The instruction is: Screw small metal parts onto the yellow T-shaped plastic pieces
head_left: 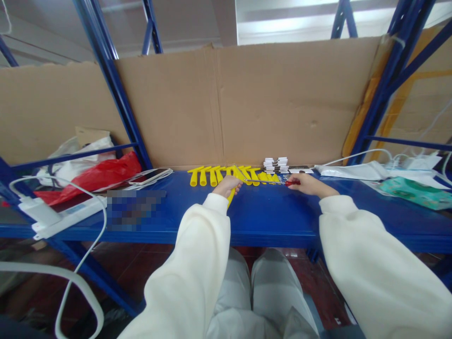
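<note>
Nearest me, the smooth blue bench point(271, 212) spreads broadly between my fleecy cream sleeves, ending in a straight front edge. My left hand point(228, 185) is curled around a yellow tubular piece point(230, 197); my right hand point(305, 184) is closed on the red handle of a thin-shafted tool point(292, 181) pointing leftward. Just beyond lie flared yellow parts point(203, 177) and stacked white pieces point(276, 165), before creased brown cardboard point(282, 94).

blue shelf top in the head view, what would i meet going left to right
White power strip, phone, left hand, stacked white pieces, right hand, green packet.
</note>
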